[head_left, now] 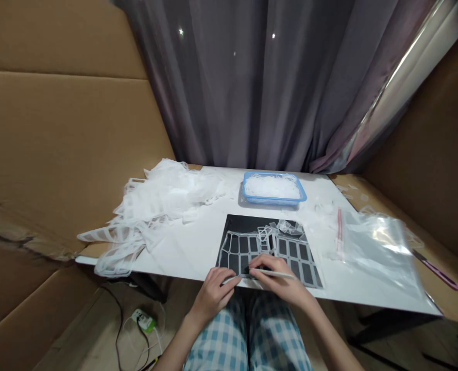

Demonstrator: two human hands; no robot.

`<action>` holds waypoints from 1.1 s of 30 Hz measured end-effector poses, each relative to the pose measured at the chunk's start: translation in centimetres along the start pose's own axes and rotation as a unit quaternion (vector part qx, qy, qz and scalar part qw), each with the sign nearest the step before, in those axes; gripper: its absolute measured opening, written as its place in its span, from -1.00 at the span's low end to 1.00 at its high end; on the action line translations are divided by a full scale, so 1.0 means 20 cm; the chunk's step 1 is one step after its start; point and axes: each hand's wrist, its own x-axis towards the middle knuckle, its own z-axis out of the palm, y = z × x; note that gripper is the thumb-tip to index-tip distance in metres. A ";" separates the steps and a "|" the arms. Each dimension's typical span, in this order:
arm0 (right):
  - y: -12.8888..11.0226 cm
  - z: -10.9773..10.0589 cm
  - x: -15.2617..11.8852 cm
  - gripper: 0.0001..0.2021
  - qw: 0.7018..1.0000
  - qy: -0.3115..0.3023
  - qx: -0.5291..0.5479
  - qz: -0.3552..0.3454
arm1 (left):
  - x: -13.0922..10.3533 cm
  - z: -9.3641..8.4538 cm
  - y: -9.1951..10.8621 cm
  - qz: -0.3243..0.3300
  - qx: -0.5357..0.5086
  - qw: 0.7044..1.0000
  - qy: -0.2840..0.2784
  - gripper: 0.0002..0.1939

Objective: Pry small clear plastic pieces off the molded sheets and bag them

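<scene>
On a black mat (241,224) at the table's front edge lies a whitish die-cut plastic sheet (239,253) with rows of rounded rectangular openings. My left hand (215,292) is at its lower left corner, thumb and fingers closed on the sheet's near edge. In my right hand (281,275) is a thin white pen-like stick (277,273), held between thumb and fingers. Its tip is hidden by the fingers, which are over the sheet's lower middle. Several small clear frame-shaped pieces (286,226) are loose at the mat's upper right.
A blue basket (303,198) full of translucent pieces stands behind the mat. A heap of white cut sheets (167,193) covers the table's left side, partly overhanging. To the right lie a clear zip bag (379,247) and a pink-handled knife (441,273). Cardboard walls (58,139) flank the table.
</scene>
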 end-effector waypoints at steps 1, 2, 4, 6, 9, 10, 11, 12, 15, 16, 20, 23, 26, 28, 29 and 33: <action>0.00 0.02 0.00 -0.86 1.000 -0.016 0.009 -0.001 | 0.00 0.00 0.00 0.002 0.003 1.000 0.002 -0.71; 0.01 0.04 0.00 -0.86 1.000 -0.025 0.013 -0.003 | 0.00 0.00 0.00 0.002 0.005 1.000 0.004 -0.71; 0.03 0.07 0.00 -0.86 0.999 -0.030 0.016 -0.001 | 0.00 0.00 0.01 0.004 0.001 1.000 0.013 -0.73; 0.04 0.09 0.01 -0.86 0.999 -0.033 0.015 0.010 | 0.00 0.00 0.01 0.004 -0.002 1.000 0.025 -0.74; 0.03 0.09 0.01 -0.85 0.999 -0.037 0.013 0.032 | 0.00 0.01 0.00 0.004 0.000 1.000 0.027 -0.74; 0.03 0.09 0.01 -0.84 0.999 -0.036 0.011 0.037 | 0.00 0.01 0.00 0.005 0.000 1.000 0.026 -0.74; 0.02 0.08 0.01 -0.84 0.999 -0.034 0.010 0.042 | 0.00 0.01 0.00 0.005 -0.001 1.000 0.027 -0.74; 0.02 0.08 0.01 -0.84 0.998 -0.032 0.009 0.044 | -0.01 0.01 0.00 0.005 -0.003 1.000 0.028 -0.74; 0.01 0.08 0.00 -0.84 0.999 -0.031 0.002 0.042 | -0.01 0.01 0.00 0.001 0.000 1.000 0.029 -0.72; 0.00 0.08 0.00 -0.83 0.999 -0.034 -0.007 0.038 | -0.01 0.01 0.00 -0.002 0.001 1.000 0.028 -0.72; 0.00 0.12 -0.02 -0.85 0.993 -0.053 -0.105 -0.006 | 0.00 0.02 0.01 -0.021 -0.002 1.000 0.021 -0.71; 0.04 0.19 -0.03 -0.85 0.972 -0.045 -0.219 -0.071 | 0.00 0.03 0.02 -0.037 -0.009 0.999 0.023 -0.73; 0.10 0.28 -0.05 -0.83 0.941 -0.016 -0.318 -0.117 | -0.01 0.04 0.02 -0.048 -0.018 0.998 0.027 -0.72; 0.13 0.31 -0.05 -0.82 0.926 0.001 -0.354 -0.130 | -0.01 0.04 0.02 -0.049 -0.022 0.998 0.029 -0.71; 0.14 0.31 -0.04 -0.82 0.922 0.008 -0.364 -0.134 | -0.01 0.04 0.02 -0.048 -0.023 0.998 0.029 -0.72; 0.16 0.22 0.00 -0.83 0.918 0.055 -0.365 -0.143 | -0.01 0.04 0.02 -0.050 -0.021 0.998 0.029 -0.72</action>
